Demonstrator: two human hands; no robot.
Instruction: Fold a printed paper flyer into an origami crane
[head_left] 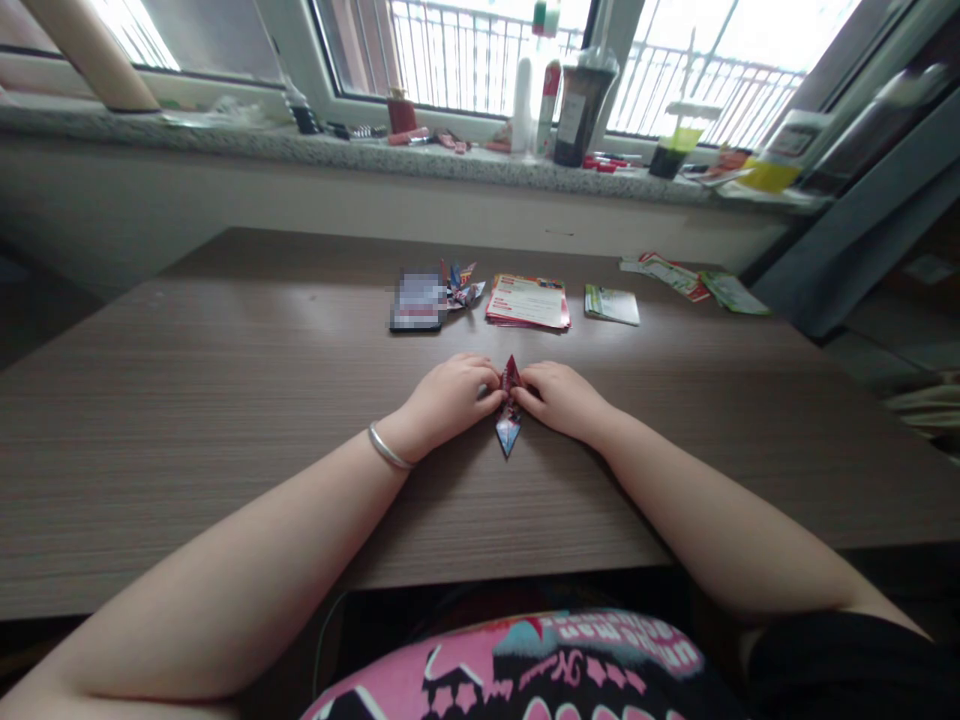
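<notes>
A narrow folded paper, diamond-shaped with a red upper tip and a bluish lower tip, lies on the brown table in front of me. My left hand, a silver bangle on its wrist, pinches the paper's left edge between thumb and fingers. From the other side my right hand pinches its right edge. Both hands rest low at the tabletop, and their fingertips hide the paper's middle.
Behind my hands lie a dark phone-like slab, folded paper pieces, a stack of printed cards and a smaller stack. Paper strips lie at the back right. Cups and bottles crowd the windowsill.
</notes>
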